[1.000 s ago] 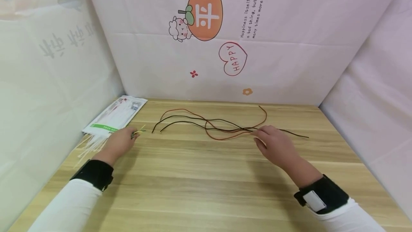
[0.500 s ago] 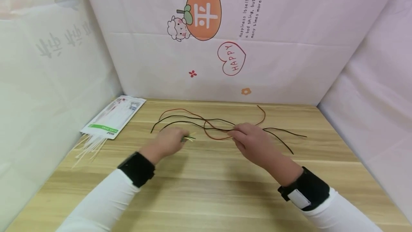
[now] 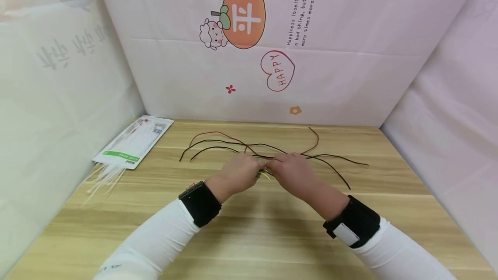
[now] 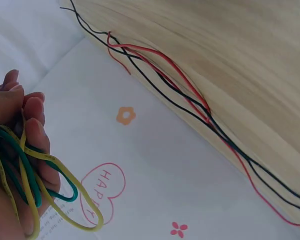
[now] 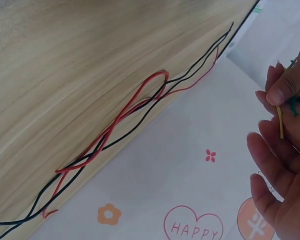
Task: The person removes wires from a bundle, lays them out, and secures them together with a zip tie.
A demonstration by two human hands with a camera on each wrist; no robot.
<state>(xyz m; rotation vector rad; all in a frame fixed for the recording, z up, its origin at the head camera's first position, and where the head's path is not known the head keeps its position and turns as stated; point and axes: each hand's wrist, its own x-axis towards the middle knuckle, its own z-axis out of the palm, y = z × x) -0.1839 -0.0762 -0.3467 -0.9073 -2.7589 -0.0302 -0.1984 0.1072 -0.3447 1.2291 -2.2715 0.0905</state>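
Both hands meet over the middle of the wooden table. My left hand grips a looped bundle of yellow wire and green wire, with curled fingers visible in the left wrist view. Against it lies my right hand. In the right wrist view, its thumb presses a yellow wire against a finger while the other fingers curl loosely. Beyond the hands, red wire and black wires lie crossed on the table, partly hidden by the hands in the head view.
At the table's left edge lies a white packet with a green stripe, and thin white strips stick out of it. Printed white sheeting rises at the back and both sides of the table.
My left hand has carried the yellow and green wires right, from beside the packet to the middle. The right hand has slid left along the red and black wires, uncovering a black end.
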